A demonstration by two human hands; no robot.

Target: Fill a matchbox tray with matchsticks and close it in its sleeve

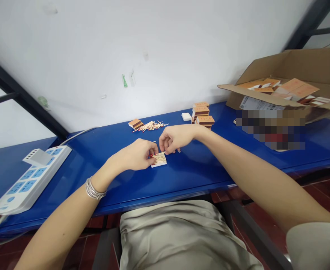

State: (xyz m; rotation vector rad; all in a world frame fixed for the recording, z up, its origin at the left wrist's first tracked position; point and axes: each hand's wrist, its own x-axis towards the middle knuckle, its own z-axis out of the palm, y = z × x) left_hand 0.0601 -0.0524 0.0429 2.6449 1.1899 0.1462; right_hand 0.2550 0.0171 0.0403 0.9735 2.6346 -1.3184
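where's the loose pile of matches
In the head view the loose matches lie on the blue table near the wall, just beyond the two hands, beside a small matchbox and left of the stacked matchboxes.

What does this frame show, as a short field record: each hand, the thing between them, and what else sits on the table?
left hand: fingers pinched on the left edge of the match tray, silver bangles on the wrist
right hand: fingertips at the tray's top edge
match tray: small open white tray, red-tipped matches lying in it, flat on the blue table
loose matches: scattered pile behind the hands
matchbox stack: orange boxes, right of the pile
cardboard box: open, far right, holding more orange boxes
power strip: white, at left
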